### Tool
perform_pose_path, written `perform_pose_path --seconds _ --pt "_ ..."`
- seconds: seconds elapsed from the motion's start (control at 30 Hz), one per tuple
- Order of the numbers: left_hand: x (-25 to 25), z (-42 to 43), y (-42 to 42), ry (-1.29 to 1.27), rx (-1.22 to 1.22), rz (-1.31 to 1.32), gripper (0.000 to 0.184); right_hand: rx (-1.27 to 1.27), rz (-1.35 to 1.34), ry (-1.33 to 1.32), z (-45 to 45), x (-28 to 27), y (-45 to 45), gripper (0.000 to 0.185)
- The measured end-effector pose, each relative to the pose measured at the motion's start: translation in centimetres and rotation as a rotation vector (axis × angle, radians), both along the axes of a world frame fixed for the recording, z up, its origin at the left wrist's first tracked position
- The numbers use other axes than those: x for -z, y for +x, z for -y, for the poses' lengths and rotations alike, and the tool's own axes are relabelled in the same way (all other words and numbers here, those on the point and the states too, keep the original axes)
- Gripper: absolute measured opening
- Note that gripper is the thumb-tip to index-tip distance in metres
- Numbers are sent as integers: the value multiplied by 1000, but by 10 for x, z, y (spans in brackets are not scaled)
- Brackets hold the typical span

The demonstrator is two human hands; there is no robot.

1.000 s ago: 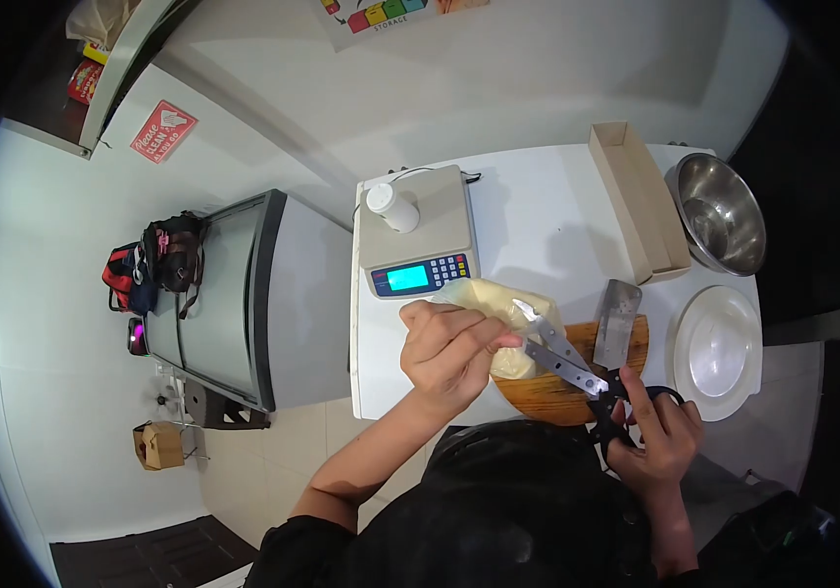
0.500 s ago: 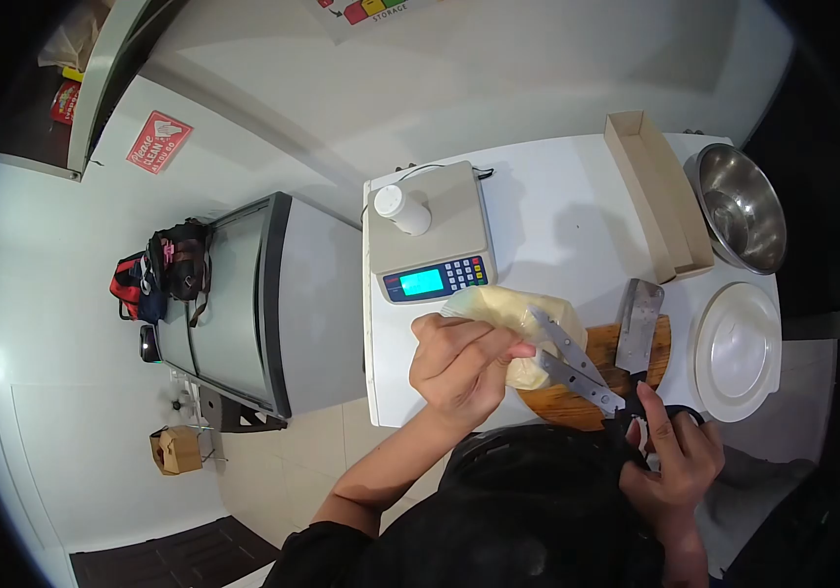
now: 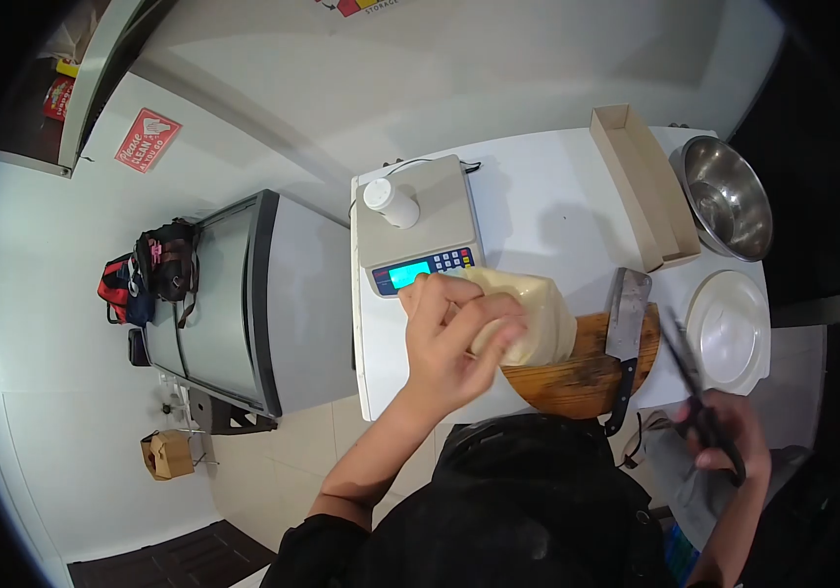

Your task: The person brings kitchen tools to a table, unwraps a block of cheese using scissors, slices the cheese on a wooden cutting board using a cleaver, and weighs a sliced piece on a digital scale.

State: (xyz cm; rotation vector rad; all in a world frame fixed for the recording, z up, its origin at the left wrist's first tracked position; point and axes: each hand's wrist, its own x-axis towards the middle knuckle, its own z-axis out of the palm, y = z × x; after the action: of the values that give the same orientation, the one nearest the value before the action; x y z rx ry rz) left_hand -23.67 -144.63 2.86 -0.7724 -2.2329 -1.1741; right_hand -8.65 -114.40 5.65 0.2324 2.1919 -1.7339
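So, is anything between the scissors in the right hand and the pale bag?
Yes: between the scissors and the bag, the cleaver lies partly on the wooden board, handle toward the person. I can't judge height clearance.

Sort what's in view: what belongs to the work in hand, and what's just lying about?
Handled now:
filled pale-yellow plastic bag, in the left hand
black-handled metal scissors, in the right hand

Apparently just lying about:
black-handled steel cleaver, on the brown wooden board
beige scale bearing a white cylindrical bottle
long brown cardboard box
round steel bowl
round white plate
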Motion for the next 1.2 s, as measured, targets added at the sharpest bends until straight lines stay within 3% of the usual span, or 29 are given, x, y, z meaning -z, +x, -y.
perform_pose_path --seconds 0.07,0.23,0.37,0.63,0.8,0.93,1.03,1.2 --pt "-13 -5 11 -30 15 -1 19 -287 328 -593 2 3 -15 51" --pt "-7 -6 36 -85 -14 -126 18 -433 591 -922 3 2 -37 54" --pt "3 -2 39 -53 -35 -190 17 -504 628 -993 -3 7 -47 58" --pt "13 2 46 -155 -11 -333 16 -532 730 -1067 8 35 -62 62" --pt "12 1 58 -217 -15 -359 13 -587 813 -1127 9 20 -71 56" --pt "13 -4 55 -215 14 -360 10 -543 902 -987 0 -9 -83 46" --pt "18 -9 49 -176 -23 -444 11 -682 1000 -600 -10 -21 -102 41" --pt "5 3 46 -314 28 -334 10 -693 1044 -551 -7 -11 -108 42"
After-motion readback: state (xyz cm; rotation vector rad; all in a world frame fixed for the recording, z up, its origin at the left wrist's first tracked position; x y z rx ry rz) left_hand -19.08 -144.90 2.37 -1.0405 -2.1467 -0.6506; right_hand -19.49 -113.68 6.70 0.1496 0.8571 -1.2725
